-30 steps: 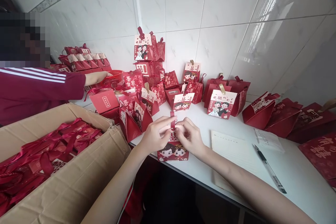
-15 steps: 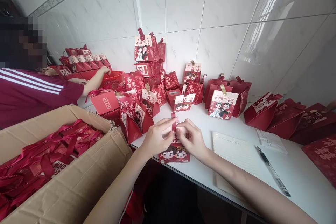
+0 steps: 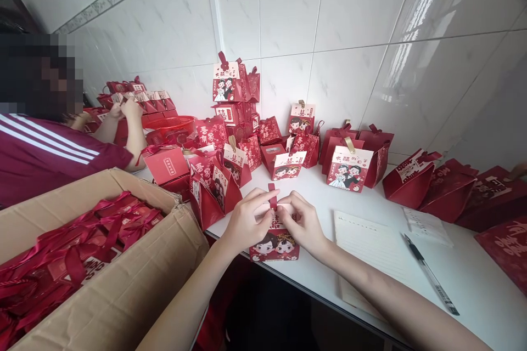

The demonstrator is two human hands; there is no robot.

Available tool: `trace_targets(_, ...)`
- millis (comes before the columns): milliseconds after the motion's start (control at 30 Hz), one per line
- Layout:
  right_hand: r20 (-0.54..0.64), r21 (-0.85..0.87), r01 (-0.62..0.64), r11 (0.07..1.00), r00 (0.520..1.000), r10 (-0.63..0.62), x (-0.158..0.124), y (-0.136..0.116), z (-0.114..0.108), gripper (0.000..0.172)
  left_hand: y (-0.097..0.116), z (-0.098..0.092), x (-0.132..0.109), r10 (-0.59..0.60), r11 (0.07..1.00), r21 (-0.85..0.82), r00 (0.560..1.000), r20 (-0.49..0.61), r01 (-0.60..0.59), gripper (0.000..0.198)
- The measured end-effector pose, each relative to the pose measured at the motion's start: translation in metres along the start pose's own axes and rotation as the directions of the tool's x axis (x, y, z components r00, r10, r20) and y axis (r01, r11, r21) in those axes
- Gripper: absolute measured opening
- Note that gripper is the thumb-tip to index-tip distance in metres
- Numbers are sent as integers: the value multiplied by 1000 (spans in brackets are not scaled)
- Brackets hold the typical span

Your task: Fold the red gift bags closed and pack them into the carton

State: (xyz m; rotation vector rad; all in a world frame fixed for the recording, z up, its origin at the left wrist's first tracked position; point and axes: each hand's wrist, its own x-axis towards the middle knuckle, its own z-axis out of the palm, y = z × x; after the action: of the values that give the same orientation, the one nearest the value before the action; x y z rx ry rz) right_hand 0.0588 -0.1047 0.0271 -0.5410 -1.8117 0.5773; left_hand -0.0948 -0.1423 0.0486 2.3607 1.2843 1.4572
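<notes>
A small red gift box (image 3: 275, 245) printed with a cartoon couple stands at the near edge of the white table (image 3: 473, 279). My left hand (image 3: 247, 221) and my right hand (image 3: 302, 221) both pinch its top flaps together around a red ribbon loop (image 3: 272, 197) that sticks up between my fingers. Both hands are closed on the box top. Several more red gift boxes (image 3: 349, 167) stand behind it along the tiled wall.
A cardboard carton (image 3: 135, 279) full of red ribboned boxes sits at my left. A notebook (image 3: 373, 241) and a black pen (image 3: 430, 273) lie to the right. A person in a maroon striped sleeve (image 3: 53, 148) handles boxes at the far left. Larger red bags (image 3: 448, 189) line the right.
My hands stay pinched on the box top, which sits slightly lower in view. The other person's hand has drawn back from the red basket to the boxes at the far left.
</notes>
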Motion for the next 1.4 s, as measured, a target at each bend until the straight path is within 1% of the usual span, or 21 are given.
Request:
trace_targets(333, 35, 6, -8, 1000, 999, 8, 2, 0, -3, 11, 1, 0, -1, -26, 1000, -12, 1000, 4, 26, 38)
trace_targets(533, 42, -15, 28, 999, 999, -27, 3, 0, -4, 9, 5, 0, 1, -73, 995, -67, 997, -18, 71, 36)
trace_targets(633, 57, -5, 10, 1000, 998, -10, 2, 0, -5, 11, 5, 0, 1, -87, 992, -93, 996, -10, 86, 36)
trace_targets(733, 78, 13, -3, 1000, 997, 2, 2, 0, -6, 11, 3, -1, 2, -85, 993, -81, 996, -8, 84, 35)
trace_targets(900, 83, 16, -28, 999, 996, 27, 4, 0, -7, 15, 1, -3, 2, -117, 989, -91, 993, 13, 118, 35)
trace_targets(1000, 106, 33, -69, 997, 992, 65, 5, 0, -7, 15, 1, -3, 0, -98, 992, -78, 995, 17, 99, 34)
trace_targets(1100, 96, 34, -57, 998, 994, 54, 4, 0, -6, 14, -1, -1, -2, -22, 999, -31, 999, -32, 21, 32)
trace_targets(1200, 56, 3, 16, 1000, 998, -16, 1, 2, -4, 12, -4, 2, -4, 94, 995, -20, 990, -108, -97, 28)
trace_targets(1267, 42, -17, 54, 998, 998, -53, 0, 4, -3, 12, -6, 5, -4, 135, 989, -35, 980, -145, -142, 25)
trace_targets(1333, 36, -26, 69, 997, 997, -68, -1, 6, -2, 12, -8, 10, -5, 128, 989, -53, 975, -183, -140, 21)
trace_targets(1400, 30, -23, 67, 997, 997, -67, -2, 7, -1, 12, -9, 17, -7, 43, 994, -85, 960, -276, -69, 18)
